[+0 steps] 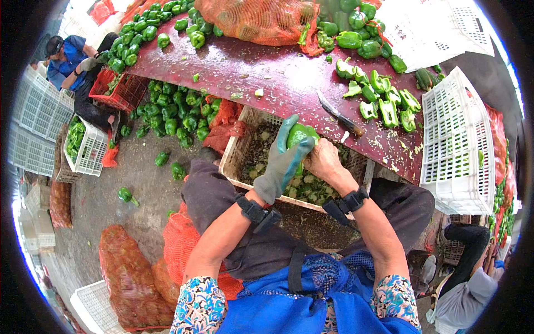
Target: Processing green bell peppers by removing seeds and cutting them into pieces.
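My left hand (276,167), in a grey-green work glove, is closed around a green bell pepper (301,135), with the fingers over its top and side. Bare, my right hand (326,162) has its bent fingers pressed together against the pepper's right side; its fingertips are partly hidden. Both hands are above a dirty white plastic crate (231,153) holding pale green pepper cores and seeds. Up and to the right of my hands, a dark-handled knife (341,115) lies on the dark red table (233,69). Halved, opened green peppers (388,112) lie beyond it.
A red mesh sack (256,19) and loose whole peppers (370,47) lie at the table's far side. A white crate (457,142) stands at the right. More peppers (172,108) are heaped on the floor under the table. A person (72,61) sits by a red crate (133,92).
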Available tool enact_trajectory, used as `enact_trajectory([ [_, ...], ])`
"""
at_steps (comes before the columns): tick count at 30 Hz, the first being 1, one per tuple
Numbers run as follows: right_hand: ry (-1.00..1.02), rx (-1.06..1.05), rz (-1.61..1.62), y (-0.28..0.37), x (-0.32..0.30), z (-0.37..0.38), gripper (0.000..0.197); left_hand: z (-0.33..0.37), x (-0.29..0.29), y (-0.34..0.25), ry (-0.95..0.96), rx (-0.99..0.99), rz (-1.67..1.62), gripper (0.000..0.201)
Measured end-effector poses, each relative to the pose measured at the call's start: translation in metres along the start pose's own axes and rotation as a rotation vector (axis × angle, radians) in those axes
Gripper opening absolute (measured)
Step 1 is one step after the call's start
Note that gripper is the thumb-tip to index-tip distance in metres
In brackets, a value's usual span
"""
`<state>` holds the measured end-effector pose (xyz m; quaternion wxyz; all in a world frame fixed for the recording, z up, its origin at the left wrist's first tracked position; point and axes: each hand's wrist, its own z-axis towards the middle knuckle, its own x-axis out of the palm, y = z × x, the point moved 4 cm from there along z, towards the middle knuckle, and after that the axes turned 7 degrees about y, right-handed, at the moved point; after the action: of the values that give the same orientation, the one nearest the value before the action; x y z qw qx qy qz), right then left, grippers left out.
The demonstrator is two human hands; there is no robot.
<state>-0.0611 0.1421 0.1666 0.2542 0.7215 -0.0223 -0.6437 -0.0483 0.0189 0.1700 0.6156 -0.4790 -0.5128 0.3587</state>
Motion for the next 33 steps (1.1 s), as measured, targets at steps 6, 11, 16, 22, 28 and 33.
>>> enact_trajectory([
  [6,-0.037,-0.062,0.201,-0.010,0.014,0.000,0.025,0.001,-0.002,0.011,-0.051,0.103,0.119,0.080],
  [11,-0.171,-0.196,0.210,-0.021,0.039,0.002,0.033,-0.002,-0.003,0.012,-0.079,0.253,0.229,0.077],
  [16,-0.097,-0.125,0.293,0.001,0.017,0.001,0.021,-0.005,-0.005,0.011,-0.142,0.244,0.126,0.073],
  [22,-0.200,-0.035,0.522,-0.021,-0.015,-0.019,0.012,0.009,-0.018,-0.001,-0.127,0.096,-0.234,0.067],
  [28,-0.248,-0.046,0.451,-0.037,-0.011,-0.021,0.030,-0.010,-0.023,-0.071,-0.191,0.249,0.020,0.071],
  [33,-0.338,0.296,1.886,-0.035,0.016,0.007,0.038,0.007,-0.004,-0.042,-0.095,0.422,0.490,0.076],
])
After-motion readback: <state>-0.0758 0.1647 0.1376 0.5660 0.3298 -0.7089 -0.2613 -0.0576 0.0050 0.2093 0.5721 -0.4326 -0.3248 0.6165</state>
